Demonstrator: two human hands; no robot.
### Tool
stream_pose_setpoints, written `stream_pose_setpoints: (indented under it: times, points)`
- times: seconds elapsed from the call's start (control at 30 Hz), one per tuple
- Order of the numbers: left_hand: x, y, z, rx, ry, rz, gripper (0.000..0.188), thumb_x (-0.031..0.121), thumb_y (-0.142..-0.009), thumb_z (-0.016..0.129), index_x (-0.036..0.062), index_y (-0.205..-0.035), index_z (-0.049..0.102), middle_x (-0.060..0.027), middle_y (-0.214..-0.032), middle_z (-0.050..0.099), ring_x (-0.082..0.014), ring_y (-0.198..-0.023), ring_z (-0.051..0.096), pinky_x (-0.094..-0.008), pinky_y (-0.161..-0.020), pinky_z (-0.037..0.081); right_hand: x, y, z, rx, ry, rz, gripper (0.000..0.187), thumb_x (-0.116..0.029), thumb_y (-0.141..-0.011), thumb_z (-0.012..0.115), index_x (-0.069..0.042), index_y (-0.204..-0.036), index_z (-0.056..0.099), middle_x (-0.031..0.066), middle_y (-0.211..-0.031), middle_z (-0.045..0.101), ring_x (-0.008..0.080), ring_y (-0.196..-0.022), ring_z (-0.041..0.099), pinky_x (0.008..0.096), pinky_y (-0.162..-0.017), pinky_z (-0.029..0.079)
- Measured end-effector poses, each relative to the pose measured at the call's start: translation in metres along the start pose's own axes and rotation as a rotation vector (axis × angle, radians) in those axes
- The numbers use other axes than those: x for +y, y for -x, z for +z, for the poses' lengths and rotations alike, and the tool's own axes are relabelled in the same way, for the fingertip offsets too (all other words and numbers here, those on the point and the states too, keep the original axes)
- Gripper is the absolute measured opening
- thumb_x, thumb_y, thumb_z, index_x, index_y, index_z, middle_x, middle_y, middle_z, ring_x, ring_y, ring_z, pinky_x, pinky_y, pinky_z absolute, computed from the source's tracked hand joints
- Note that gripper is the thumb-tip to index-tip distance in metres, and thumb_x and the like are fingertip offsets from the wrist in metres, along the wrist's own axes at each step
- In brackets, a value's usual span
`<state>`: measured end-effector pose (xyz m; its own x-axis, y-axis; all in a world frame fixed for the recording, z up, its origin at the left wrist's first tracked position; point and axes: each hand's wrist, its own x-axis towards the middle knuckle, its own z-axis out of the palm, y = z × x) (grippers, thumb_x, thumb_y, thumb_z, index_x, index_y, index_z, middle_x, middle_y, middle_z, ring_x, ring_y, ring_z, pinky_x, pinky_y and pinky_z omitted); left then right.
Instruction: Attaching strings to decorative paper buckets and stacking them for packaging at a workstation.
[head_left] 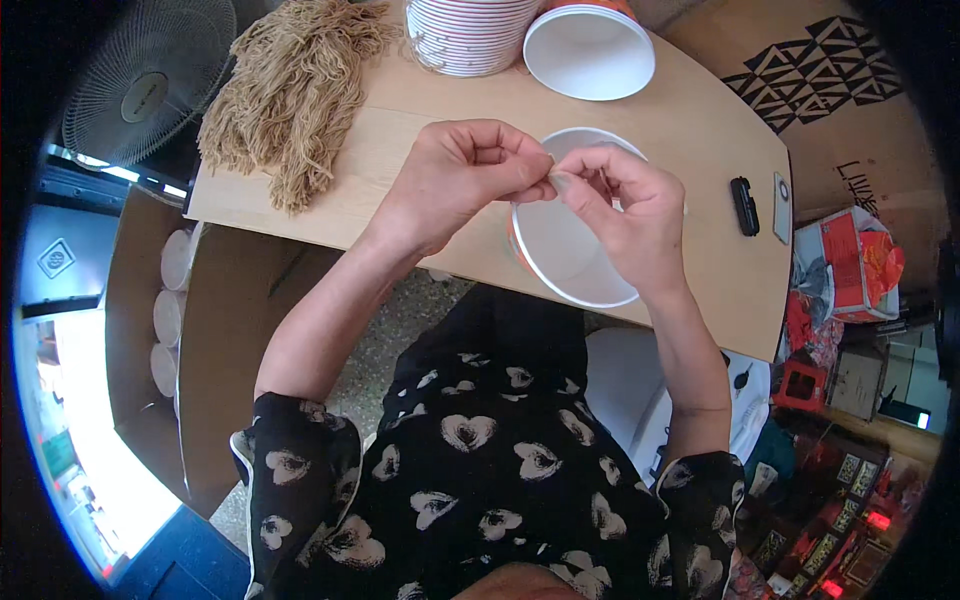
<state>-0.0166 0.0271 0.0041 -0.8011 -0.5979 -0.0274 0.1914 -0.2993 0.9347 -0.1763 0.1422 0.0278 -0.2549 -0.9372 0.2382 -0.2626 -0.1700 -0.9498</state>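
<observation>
Above a white paper bucket (575,255) with an orange outside, both my hands meet at the fingertips. My left hand (455,182) is closed in a pinch, thumb against forefinger. Facing it, my right hand (635,205) pinches too, its thumb tip almost touching the left fingers. Whatever lies between the fingertips is too small to make out. The bucket stands near the table's front edge, its open mouth toward me and partly covered by the right hand. A heap of tan strings (290,100) lies at the table's far left and hangs over the edge.
At the back stand a stack of nested white buckets (470,38) and a tilted bucket (590,55). A black clip-like object (744,206) lies at right beside a flat silver thing (781,207). Left are a fan (145,95) and a cardboard box (225,350) holding round pale containers (170,318).
</observation>
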Motion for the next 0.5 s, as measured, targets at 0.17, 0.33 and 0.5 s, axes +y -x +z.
stream_pose_setpoints:
  times: [0.17, 0.33, 0.5]
  points:
    - [0.0022, 0.001, 0.003, -0.005, -0.083, 0.03, 0.014, 0.003, -0.091, 0.066, -0.0077, -0.099, 0.066, -0.0116, -0.09, 0.071, -0.0148, -0.086, 0.07, -0.0244, -0.08, 0.058, -0.0039, -0.002, -0.0044, -0.036, 0.205, -0.04, 0.006, -0.002, -0.089, 0.068, 0.001, -0.093, 0.068, -0.0026, -0.08, 0.064, 0.0026, -0.069, 0.055, 0.0178, -0.063, 0.044]
    - [0.0028, 0.0028, 0.0053, -0.02, -0.15, 0.084, 0.014, 0.003, -0.09, 0.067, -0.0077, -0.099, 0.066, -0.0117, -0.09, 0.071, -0.0149, -0.087, 0.07, -0.0244, -0.08, 0.058, 0.0029, -0.0026, -0.0055, -0.026, 0.172, -0.069, 0.007, -0.003, -0.088, 0.068, 0.0, -0.094, 0.069, -0.0039, -0.078, 0.065, -0.0005, -0.065, 0.052, 0.016, -0.056, 0.041]
    - [0.0015, 0.0033, 0.005, 0.002, -0.126, 0.077, 0.015, 0.003, -0.089, 0.067, -0.0077, -0.099, 0.065, -0.0114, -0.09, 0.071, -0.0147, -0.087, 0.07, -0.0243, -0.08, 0.058, 0.0047, -0.0024, -0.0055, -0.018, 0.15, -0.056, 0.007, -0.002, -0.088, 0.068, 0.0, -0.094, 0.069, -0.0036, -0.079, 0.066, 0.0, -0.066, 0.053, 0.0165, -0.057, 0.042]
